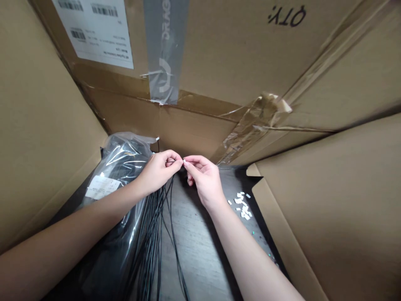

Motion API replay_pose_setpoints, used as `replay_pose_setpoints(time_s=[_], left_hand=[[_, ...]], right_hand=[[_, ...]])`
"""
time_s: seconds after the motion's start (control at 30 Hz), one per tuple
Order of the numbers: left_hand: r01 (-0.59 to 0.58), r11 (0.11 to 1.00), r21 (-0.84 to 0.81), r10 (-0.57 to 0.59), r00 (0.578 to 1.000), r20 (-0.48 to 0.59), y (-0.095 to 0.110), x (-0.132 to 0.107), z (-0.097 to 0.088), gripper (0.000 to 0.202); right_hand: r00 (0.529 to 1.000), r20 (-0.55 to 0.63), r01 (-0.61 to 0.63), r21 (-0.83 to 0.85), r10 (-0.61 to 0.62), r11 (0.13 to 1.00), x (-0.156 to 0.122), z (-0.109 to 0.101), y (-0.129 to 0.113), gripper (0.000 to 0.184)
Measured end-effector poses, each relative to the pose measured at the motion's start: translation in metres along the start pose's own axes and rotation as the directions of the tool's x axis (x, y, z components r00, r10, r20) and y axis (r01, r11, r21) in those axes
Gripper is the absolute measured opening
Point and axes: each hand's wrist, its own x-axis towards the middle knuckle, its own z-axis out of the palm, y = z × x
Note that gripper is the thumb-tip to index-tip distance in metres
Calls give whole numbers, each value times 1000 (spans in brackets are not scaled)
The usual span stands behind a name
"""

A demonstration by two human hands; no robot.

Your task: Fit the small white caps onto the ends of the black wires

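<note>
Between thumb and fingers, my left hand [163, 166] pinches a thin black cable close to its end. My right hand [203, 175] meets it fingertip to fingertip and grips a small white connector [184, 161] at that cable end. Whether the connector sits on the cable or just against it is too small to tell. Below my left hand hangs and lies a bundle of black cables [153, 234]. One cable end with a white tip [157, 139] sticks up behind my left hand. To the right of my right forearm lies a loose pile of small white connectors [242, 205].
A clear plastic bag [125, 150] with dark contents and a white label [102, 187] lies on the left. Behind stands a large taped cardboard box [219, 54]. Cardboard panels flank the dark grey table [200, 251] at left [37, 125] and right [338, 200].
</note>
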Motion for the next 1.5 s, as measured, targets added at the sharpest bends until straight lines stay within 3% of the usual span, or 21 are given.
replay_pose_setpoints(time_s=[0.73,1.07,1.5], left_hand=[[2,999,35,-1,1000,-16,-5,2,2,23],[19,999,30,-18,1000,-22,-3,1,1,22],[36,993,-114,-37,999,-10,0,3,1,17]], right_hand=[[997,-74,-19,62,23,998,-1,-1,-2,25],[999,-32,-11,58,12,998,-1,-1,-4,22],[1000,-10,-8,17,8,1000,0,-2,0,23]])
